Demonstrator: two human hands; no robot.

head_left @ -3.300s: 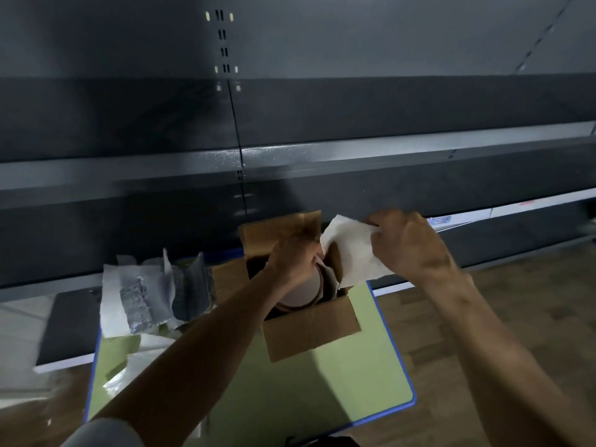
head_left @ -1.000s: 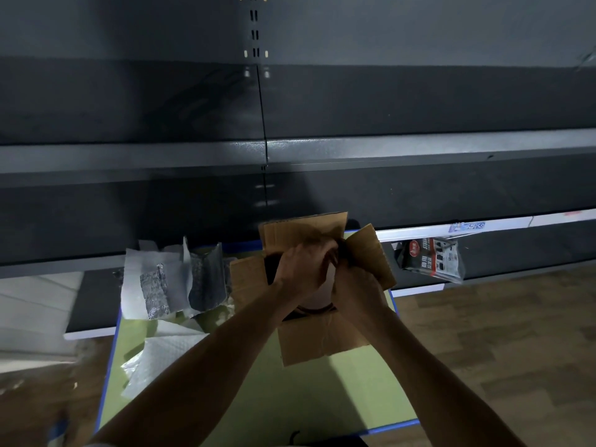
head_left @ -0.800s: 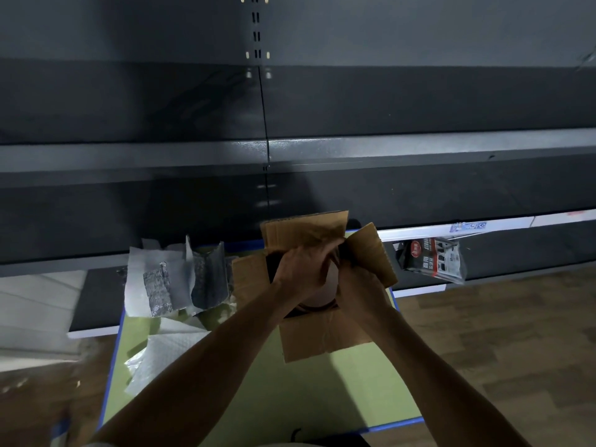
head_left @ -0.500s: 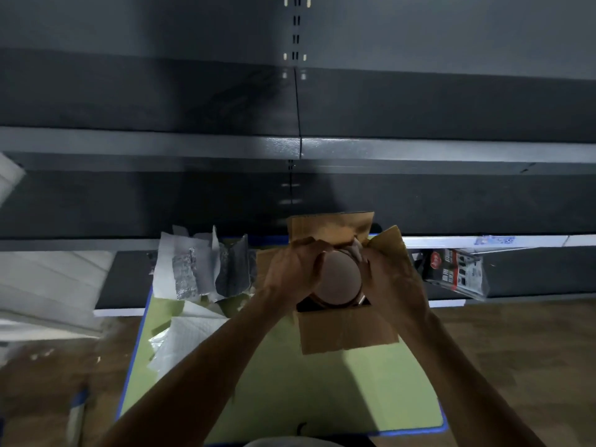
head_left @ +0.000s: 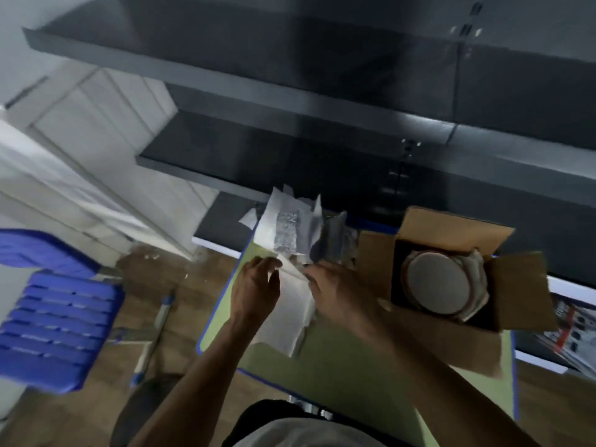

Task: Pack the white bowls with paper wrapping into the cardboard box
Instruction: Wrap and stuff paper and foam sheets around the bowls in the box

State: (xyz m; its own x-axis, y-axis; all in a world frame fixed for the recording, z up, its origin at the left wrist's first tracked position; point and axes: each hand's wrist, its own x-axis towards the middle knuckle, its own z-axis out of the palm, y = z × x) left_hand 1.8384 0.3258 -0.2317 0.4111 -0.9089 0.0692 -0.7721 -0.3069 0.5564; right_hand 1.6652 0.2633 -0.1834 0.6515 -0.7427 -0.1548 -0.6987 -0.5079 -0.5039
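The open cardboard box stands on the right of the green table. Inside it lie stacked white bowls, bottoms up, with crumpled paper tucked at their right side. Left of the box a white paper sheet lies on the table. My left hand pinches its far edge with curled fingers. My right hand grips the same raised edge close by. The picture is blurred by motion.
A pile of white paper and silvery wrap sits at the table's far left corner. A blue plastic chair stands on the wooden floor at left. Dark metal shelves run behind the table. A printed packet lies at far right.
Both hands have left the box and moved left to the paper sheet on the table. My view has swung left and down, and the bowls now sit uncovered in the box.
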